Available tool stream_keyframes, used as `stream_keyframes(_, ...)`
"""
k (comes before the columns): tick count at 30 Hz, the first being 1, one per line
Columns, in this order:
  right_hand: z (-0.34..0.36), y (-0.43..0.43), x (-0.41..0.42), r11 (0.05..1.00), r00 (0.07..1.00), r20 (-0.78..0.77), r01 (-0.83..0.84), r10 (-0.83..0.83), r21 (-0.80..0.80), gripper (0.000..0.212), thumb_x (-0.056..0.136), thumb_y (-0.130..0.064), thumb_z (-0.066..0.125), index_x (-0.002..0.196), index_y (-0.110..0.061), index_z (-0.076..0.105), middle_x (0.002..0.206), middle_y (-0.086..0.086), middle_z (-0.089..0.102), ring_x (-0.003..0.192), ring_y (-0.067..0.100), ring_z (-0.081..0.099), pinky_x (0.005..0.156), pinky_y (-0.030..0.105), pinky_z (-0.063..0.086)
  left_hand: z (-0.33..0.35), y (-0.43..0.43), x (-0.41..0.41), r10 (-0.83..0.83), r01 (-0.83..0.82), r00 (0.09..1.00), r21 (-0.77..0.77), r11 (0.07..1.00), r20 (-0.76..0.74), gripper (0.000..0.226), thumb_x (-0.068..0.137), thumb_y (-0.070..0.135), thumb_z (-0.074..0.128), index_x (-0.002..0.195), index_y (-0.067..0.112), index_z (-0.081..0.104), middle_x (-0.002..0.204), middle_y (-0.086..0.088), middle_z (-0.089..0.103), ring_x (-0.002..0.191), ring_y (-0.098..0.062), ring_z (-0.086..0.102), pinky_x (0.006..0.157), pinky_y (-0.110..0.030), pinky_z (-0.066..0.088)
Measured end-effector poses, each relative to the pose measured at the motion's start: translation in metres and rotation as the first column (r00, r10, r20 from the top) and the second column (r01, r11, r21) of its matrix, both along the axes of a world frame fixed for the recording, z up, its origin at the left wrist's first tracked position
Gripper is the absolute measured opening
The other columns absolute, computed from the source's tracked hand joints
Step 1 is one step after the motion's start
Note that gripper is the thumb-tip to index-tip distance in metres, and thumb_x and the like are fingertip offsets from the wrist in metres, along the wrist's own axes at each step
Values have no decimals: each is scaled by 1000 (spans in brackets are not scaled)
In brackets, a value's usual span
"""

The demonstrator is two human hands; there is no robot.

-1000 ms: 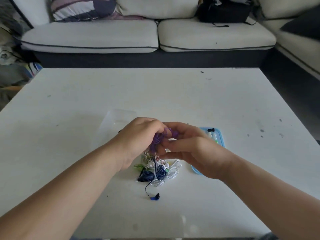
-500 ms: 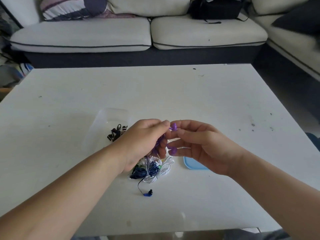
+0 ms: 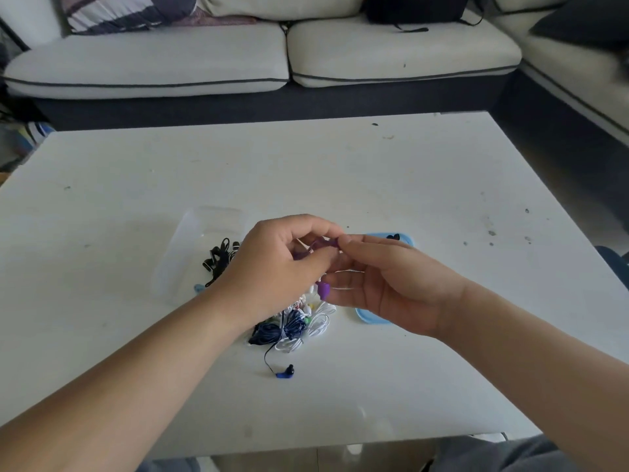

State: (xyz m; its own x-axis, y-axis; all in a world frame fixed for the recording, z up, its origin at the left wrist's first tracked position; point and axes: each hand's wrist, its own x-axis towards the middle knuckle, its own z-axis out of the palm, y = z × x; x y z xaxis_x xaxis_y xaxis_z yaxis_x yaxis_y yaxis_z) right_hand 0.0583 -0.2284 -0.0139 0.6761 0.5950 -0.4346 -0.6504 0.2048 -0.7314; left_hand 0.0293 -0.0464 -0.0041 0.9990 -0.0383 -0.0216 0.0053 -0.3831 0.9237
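My left hand (image 3: 272,267) grips a bundle of purple earphones (image 3: 318,247) above the white table (image 3: 374,185). My right hand (image 3: 384,284) pinches the purple cord at its fingertips, and one purple earbud (image 3: 324,290) hangs between the two hands. Under them lies a pile of coiled earphones (image 3: 292,327) in dark blue, white and green; a blue earbud (image 3: 285,373) trails out toward me. Black earphones (image 3: 219,260) lie in a clear plastic box (image 3: 197,247) to the left.
A light blue lid (image 3: 372,320) with small ear tips lies under my right hand. A pale sofa (image 3: 238,59) with cushions and a black bag (image 3: 412,8) runs along the table's far side and right. Small dark specks mark the tabletop.
The hands have drawn slightly apart and the right hand has opened its lower fingers. One purple earbud now dangles free between them. The view shifted a little.
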Motion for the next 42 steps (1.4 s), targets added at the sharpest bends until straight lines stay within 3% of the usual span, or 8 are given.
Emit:
stream_keyframes(4,0,4,-4,999,999,-10,-33,34,19,33,106,-21,48,116,2,69,104,18,67,95,32,71,81,40,62,-2,2,0,41,-41,999,-31,999,-1,17,89,11,78,93,27,82,79,-2,77,65,-29,72,61,-38,62)
stream_keyframes(7,-1,7,-6,997,998,-16,-68,69,21,39,108,-29,44,125,-1,65,109,19,64,102,34,69,81,41,59,-3,1,2,124,-124,991,-12,992,47,7,90,19,79,89,26,80,76,6,76,67,-10,69,63,-22,56)
stream_keyframes(13,-11,11,-11,928,938,286,-85,198,-363,23,98,-15,65,121,-11,69,112,6,73,104,25,70,92,43,57,3,0,7,188,-217,975,-332,918,-117,11,98,17,68,96,9,75,73,-5,69,58,-18,60,54,-31,51)
stream_keyframes(22,-7,13,-14,986,981,148,-103,123,-134,34,90,1,69,124,0,64,121,28,68,100,31,71,95,41,59,5,0,8,264,-305,952,-382,872,-157,13,103,19,62,105,8,68,76,-6,73,57,-19,60,58,-35,53)
stream_keyframes(27,-8,15,-14,991,986,161,-18,39,-132,24,91,1,68,115,-3,69,99,15,72,88,26,71,88,38,61,5,-2,7,254,-287,957,-362,887,-138,15,103,18,62,117,15,66,76,-6,75,60,-18,64,60,-35,55)
stream_keyframes(33,-4,12,-13,993,991,132,9,7,-120,24,94,-6,66,117,-8,72,93,12,70,83,26,69,81,37,62,5,-1,8,262,-305,952,-422,854,-157,18,106,12,54,112,15,71,74,-7,71,58,-20,63,54,-29,53)
stream_keyframes(37,-3,9,-8,996,994,105,30,-21,-87,26,97,-9,61,119,1,71,90,9,71,78,23,71,72,32,60,4,-1,8,271,-328,944,-463,824,-186,13,104,13,59,109,9,70,79,-9,72,57,-17,63,54,-28,54)
stream_keyframes(42,0,4,-5,1000,996,90,12,-11,-12,31,85,-6,64,115,1,71,87,10,75,77,22,73,76,31,62,2,0,8,258,-296,955,-424,856,-145,14,103,12,62,115,13,69,85,-8,76,63,-17,68,61,-29,58)
